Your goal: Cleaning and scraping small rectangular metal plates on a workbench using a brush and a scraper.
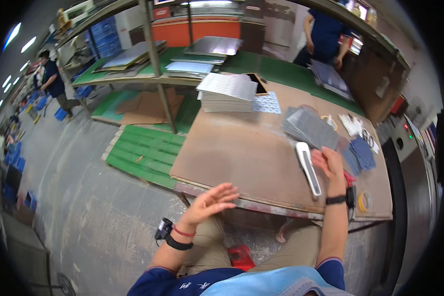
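My left hand (211,202) hovers off the front edge of the brown-topped table (232,158), its fingers stretched out and holding nothing. Over the table's right part is my right hand (329,164), fingers loosely spread and also bare of any object. Just left of it lies a long white tool (308,168) with a grey strip along its middle. Beyond that hand a fanned stack of thin grey sheets (311,129) rests on the tabletop. Farther back stands a neat pile of silvery-white ridged sheets (227,101).
Dark blue pads (362,153), white gloves (350,125), and a tape roll (364,201) lie at the table's right. A shelf post (153,54) rises at the back left. Green pallet (143,152) sits on the floor. One person (325,37) stands behind the table; another (54,81) is far left.
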Demonstrator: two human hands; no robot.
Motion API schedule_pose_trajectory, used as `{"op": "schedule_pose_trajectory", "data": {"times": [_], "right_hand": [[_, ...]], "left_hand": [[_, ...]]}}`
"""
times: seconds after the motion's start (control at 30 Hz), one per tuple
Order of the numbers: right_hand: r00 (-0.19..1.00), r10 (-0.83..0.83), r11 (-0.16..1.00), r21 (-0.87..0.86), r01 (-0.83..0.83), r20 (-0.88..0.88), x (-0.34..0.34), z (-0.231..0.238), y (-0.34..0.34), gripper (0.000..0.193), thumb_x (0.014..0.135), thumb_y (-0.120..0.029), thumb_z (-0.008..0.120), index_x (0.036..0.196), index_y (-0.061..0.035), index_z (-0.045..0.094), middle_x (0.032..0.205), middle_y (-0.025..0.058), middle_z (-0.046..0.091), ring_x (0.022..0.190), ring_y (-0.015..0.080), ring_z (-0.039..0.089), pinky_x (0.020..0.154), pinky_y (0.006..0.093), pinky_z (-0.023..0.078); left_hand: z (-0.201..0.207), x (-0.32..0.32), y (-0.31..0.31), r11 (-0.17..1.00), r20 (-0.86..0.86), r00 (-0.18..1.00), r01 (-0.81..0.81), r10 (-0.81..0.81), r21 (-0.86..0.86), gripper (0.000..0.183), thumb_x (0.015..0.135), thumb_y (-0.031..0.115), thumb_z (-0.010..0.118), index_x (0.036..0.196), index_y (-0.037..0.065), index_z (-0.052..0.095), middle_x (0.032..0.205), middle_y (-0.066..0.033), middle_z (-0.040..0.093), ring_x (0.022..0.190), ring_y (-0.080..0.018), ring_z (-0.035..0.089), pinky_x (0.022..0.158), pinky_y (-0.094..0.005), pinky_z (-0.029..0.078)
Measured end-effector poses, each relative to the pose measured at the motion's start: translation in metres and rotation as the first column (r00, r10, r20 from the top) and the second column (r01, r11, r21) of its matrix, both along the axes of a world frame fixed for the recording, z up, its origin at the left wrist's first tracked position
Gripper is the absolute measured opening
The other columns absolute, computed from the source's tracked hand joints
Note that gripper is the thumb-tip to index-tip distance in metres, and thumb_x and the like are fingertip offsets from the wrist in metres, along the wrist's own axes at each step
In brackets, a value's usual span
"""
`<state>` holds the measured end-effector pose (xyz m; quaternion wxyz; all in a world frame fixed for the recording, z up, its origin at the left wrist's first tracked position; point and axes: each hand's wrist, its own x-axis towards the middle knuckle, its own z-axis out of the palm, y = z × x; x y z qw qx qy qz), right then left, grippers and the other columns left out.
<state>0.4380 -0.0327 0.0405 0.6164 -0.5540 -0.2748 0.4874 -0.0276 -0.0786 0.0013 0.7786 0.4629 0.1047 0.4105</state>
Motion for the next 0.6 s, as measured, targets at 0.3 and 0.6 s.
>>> {"op": "schedule_pose_trajectory", "data": {"times": [0.3, 0.6], "right_hand": [[0.672, -0.224, 0.975, 0.171, 0.145, 0.706, -0.035, -0.028, -0.083, 0.041, 0.088, -0.012, 0.073, 0.122, 0.0066, 0.061, 0.098, 0.0089, 0.069, 0.080, 0.0122, 0.064, 0.068, 0.0262, 0.052], [0.751, -0.078, 0.997, 0.040, 0.069, 0.656, -0.061, -0.025, -0.077, 0.055, 0.081, -0.017, 0.077, 0.127, 0.0058, 0.057, 0.098, 0.0151, 0.071, 0.081, 0.0172, 0.067, 0.070, 0.0294, 0.053]], "left_hand": [[0.144, -0.033, 0.139, 0.384, -0.113, 0.559, -0.397, 0.822, 0.833, 0.036, 0.094, 0.004, 0.061, 0.130, -0.002, 0.056, 0.118, -0.0120, 0.066, 0.105, -0.0188, 0.065, 0.089, -0.0332, 0.053], [0.123, 0.040, 0.288, 0.065, -0.147, 0.177, 0.402, 0.973, 0.913, 0.061, 0.084, 0.017, 0.069, 0.139, 0.004, 0.047, 0.147, -0.0197, 0.044, 0.133, -0.0360, 0.045, 0.107, -0.0419, 0.041]]}}
